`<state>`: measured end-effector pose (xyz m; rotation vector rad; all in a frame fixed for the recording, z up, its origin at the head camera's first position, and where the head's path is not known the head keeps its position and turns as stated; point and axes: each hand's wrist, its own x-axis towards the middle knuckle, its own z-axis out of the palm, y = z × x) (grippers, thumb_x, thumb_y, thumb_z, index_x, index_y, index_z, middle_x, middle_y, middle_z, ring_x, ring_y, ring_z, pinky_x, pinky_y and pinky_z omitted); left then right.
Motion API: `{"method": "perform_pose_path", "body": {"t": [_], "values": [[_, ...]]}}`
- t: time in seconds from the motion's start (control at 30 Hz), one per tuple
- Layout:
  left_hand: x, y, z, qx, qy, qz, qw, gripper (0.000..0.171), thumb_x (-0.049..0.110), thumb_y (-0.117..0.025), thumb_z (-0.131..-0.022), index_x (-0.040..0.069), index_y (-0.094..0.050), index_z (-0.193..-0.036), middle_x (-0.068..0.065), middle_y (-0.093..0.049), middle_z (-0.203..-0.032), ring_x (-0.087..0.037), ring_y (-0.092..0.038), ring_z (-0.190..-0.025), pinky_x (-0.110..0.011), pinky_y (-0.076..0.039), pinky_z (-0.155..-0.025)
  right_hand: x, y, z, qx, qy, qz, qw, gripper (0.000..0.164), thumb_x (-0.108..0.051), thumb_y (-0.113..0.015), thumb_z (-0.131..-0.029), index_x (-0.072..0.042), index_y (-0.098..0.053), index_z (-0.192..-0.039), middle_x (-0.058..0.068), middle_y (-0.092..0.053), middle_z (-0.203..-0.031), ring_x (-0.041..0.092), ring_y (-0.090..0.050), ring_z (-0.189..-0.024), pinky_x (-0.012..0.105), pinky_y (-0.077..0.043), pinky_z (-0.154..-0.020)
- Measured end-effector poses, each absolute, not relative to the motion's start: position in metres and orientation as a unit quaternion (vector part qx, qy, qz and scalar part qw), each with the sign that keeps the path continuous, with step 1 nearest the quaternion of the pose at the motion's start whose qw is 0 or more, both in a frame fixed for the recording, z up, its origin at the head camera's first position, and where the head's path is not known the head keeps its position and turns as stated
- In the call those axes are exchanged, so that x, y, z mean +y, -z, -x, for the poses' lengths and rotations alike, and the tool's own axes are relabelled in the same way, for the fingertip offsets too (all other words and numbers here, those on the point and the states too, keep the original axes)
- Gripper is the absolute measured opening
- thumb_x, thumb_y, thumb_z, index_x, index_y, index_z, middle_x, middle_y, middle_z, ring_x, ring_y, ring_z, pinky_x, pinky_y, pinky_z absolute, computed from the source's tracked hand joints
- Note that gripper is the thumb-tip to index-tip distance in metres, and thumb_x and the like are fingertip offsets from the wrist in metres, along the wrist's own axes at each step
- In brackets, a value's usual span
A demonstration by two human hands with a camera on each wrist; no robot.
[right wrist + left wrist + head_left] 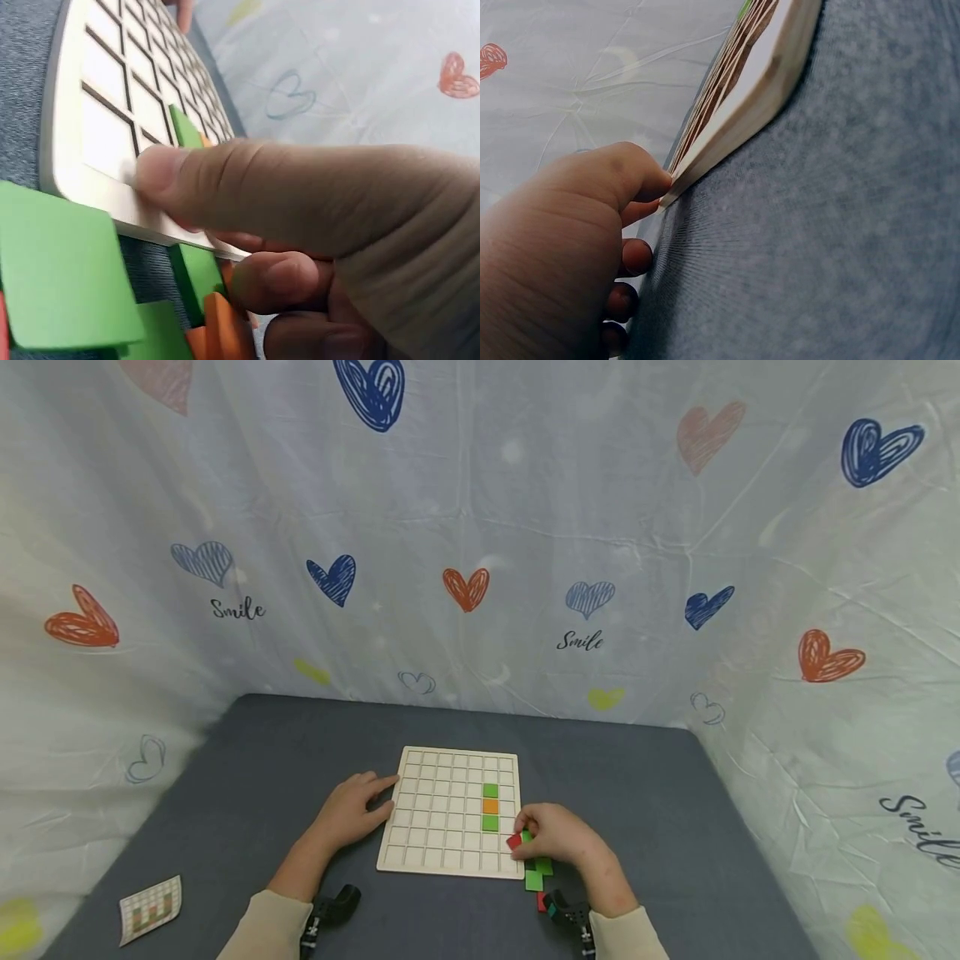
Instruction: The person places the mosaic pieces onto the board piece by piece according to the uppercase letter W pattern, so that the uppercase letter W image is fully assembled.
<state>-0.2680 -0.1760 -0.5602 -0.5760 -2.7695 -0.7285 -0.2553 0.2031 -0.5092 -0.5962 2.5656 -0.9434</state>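
Observation:
A pale wooden grid board [438, 814] lies on the grey table. One column of its cells holds a green tile [490, 791], an orange tile [490, 807] and a second green tile [490, 823]. My left hand [378, 797] rests against the board's left edge with relaxed fingers. In the left wrist view the thumb of my left hand [641, 217] touches the board's rim [742, 112]. My right hand [525, 831] sits at the board's near right corner and pinches a red tile [513, 841]. In the right wrist view its thumb [172, 176] lies over the board's edge [90, 191].
Loose green tiles [534, 881] and a red tile [541, 902] lie beside the board's near right corner, under my right wrist. A small pattern card [150, 910] lies at the table's near left. Heart-printed cloth [480, 527] walls the table on three sides.

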Motion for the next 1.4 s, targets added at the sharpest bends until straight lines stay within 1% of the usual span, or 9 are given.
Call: {"method": "perform_pose_path", "body": {"t": [0.33, 0.6, 0.77, 0.9, 1.03, 1.1, 1.2, 1.3, 1.4], "values": [[-0.175, 0.557, 0.266, -0.947, 0.239, 0.189, 0.103, 0.044, 0.023, -0.073, -0.096, 0.012, -0.068, -0.138, 0.007, -0.039, -0.075, -0.009, -0.031, -0.063, -0.031, -0.032, -0.063, 0.179, 0.507, 0.246, 0.937, 0.277, 0.188, 0.097, 0.032, -0.041, -0.089, -0.078, -0.018, -0.068, -0.086, -0.009, -0.053, -0.068, 0.008, -0.045, -0.057, 0.028, -0.038, -0.054], [-0.176, 0.558, 0.266, -0.945, 0.243, 0.189, 0.107, 0.044, 0.023, -0.073, -0.096, 0.012, -0.068, -0.138, 0.009, -0.038, -0.075, -0.008, -0.031, -0.064, -0.031, -0.032, -0.063, 0.158, 0.511, 0.237, 0.951, 0.24, 0.18, 0.071, 0.033, -0.045, -0.09, -0.075, -0.021, -0.068, -0.078, -0.012, -0.051, -0.058, 0.006, -0.046, -0.054, 0.027, -0.038, -0.051], [-0.176, 0.559, 0.267, -0.946, 0.239, 0.19, 0.108, 0.044, 0.024, -0.073, -0.096, 0.012, -0.068, -0.138, 0.009, -0.038, -0.075, -0.008, -0.031, -0.064, -0.031, -0.032, -0.063, 0.154, 0.512, 0.235, 0.962, 0.206, 0.171, 0.057, 0.035, -0.047, -0.091, -0.074, -0.022, -0.067, -0.076, -0.014, -0.051, -0.057, 0.006, -0.046, -0.053, 0.027, -0.038, -0.049], [-0.176, 0.559, 0.267, -0.947, 0.237, 0.19, 0.108, 0.044, 0.024, -0.073, -0.096, 0.012, -0.068, -0.138, 0.009, -0.038, -0.075, -0.009, -0.031, -0.064, -0.031, -0.032, -0.064, 0.154, 0.507, 0.233, 0.958, 0.212, 0.182, 0.056, 0.028, -0.04, -0.091, -0.075, -0.021, -0.072, -0.08, -0.012, -0.052, -0.058, 0.007, -0.046, -0.053, 0.027, -0.038, -0.049], [-0.176, 0.559, 0.267, -0.947, 0.237, 0.189, 0.106, 0.044, 0.024, -0.073, -0.096, 0.012, -0.068, -0.138, 0.009, -0.038, -0.075, -0.009, -0.031, -0.064, -0.031, -0.032, -0.064, 0.155, 0.503, 0.233, 0.947, 0.228, 0.221, 0.055, 0.01, -0.025, -0.089, -0.08, -0.019, -0.083, -0.085, -0.012, -0.068, -0.07, 0.003, -0.053, -0.06, 0.025, -0.042, -0.052], [-0.176, 0.558, 0.267, -0.947, 0.238, 0.189, 0.105, 0.044, 0.024, -0.073, -0.096, 0.012, -0.068, -0.138, 0.009, -0.038, -0.075, -0.009, -0.031, -0.064, -0.031, -0.032, -0.063, 0.154, 0.503, 0.232, 0.945, 0.226, 0.23, 0.051, 0.005, -0.021, -0.087, -0.081, -0.02, -0.085, -0.086, -0.012, -0.072, -0.077, 0.001, -0.055, -0.063, 0.024, -0.043, -0.052], [-0.176, 0.558, 0.267, -0.946, 0.239, 0.189, 0.106, 0.044, 0.024, -0.073, -0.096, 0.012, -0.068, -0.137, 0.008, -0.038, -0.075, -0.009, -0.031, -0.063, -0.031, -0.032, -0.063, 0.154, 0.504, 0.232, 0.949, 0.216, 0.226, 0.037, 0.003, -0.019, -0.085, -0.082, -0.022, -0.085, -0.081, -0.011, -0.074, -0.079, 0.001, -0.057, -0.064, 0.023, -0.043, -0.051], [-0.176, 0.559, 0.268, -0.945, 0.242, 0.19, 0.108, 0.043, 0.023, -0.074, -0.096, 0.012, -0.068, -0.137, 0.008, -0.038, -0.075, -0.009, -0.031, -0.064, -0.031, -0.032, -0.063, 0.154, 0.505, 0.232, 0.954, 0.2, 0.223, 0.014, 0.007, -0.017, -0.084, -0.081, -0.023, -0.084, -0.077, -0.009, -0.073, -0.078, 0.002, -0.055, -0.062, 0.023, -0.042, -0.05], [-0.175, 0.56, 0.268, -0.945, 0.245, 0.189, 0.107, 0.044, 0.023, -0.074, -0.096, 0.013, -0.068, -0.138, 0.008, -0.038, -0.075, -0.009, -0.031, -0.063, -0.031, -0.032, -0.063, 0.153, 0.506, 0.232, 0.956, 0.189, 0.225, 0.001, 0.008, -0.014, -0.083, -0.082, -0.021, -0.082, -0.079, -0.008, -0.073, -0.079, 0.004, -0.052, -0.06, 0.024, -0.041, -0.05]]}}
